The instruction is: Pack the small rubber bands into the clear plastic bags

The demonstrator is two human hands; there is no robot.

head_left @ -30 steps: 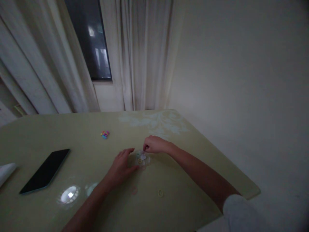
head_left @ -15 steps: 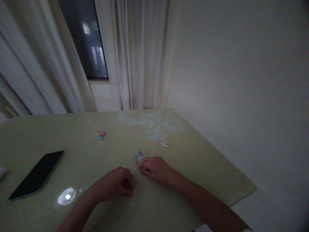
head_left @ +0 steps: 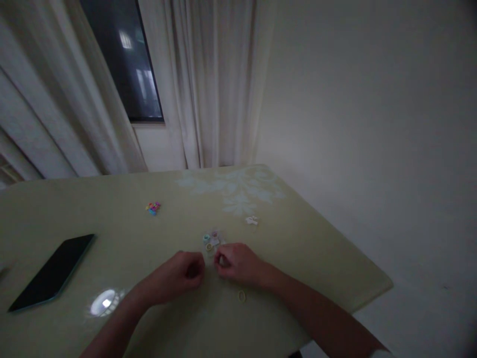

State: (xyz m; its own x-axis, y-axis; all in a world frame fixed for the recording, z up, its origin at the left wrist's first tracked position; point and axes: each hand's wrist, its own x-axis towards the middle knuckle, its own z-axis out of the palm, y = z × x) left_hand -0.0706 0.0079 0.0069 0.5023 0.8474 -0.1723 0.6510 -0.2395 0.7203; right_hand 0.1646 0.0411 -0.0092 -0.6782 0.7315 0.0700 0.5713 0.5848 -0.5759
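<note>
My left hand [head_left: 182, 272] is closed, its fingertips pinched together just left of a small clear case [head_left: 216, 232]. My right hand [head_left: 240, 263] is also closed in a pinch, at the near right side of the case. Whatever either hand holds is too small or hidden to make out. Inside the case lie small coloured rings, among them a mint ring [head_left: 206, 238] and a yellow ring [head_left: 209, 247]. A loose pale yellow band [head_left: 242, 296] rests on the table below my right wrist.
Beyond my right hand sits a small group of white pieces [head_left: 252, 220]. A little pile of multicoloured bits [head_left: 153, 208] lies farther back. To the left is a dark flat tablet [head_left: 54, 273] on the pale table [head_left: 122, 219]. A wall [head_left: 354, 149] borders the right side.
My left hand has risen slightly toward the case, and its fingers now face my right fingertips. My right hand has drawn its fingers into a tighter pinch. The view has shifted slightly.
</note>
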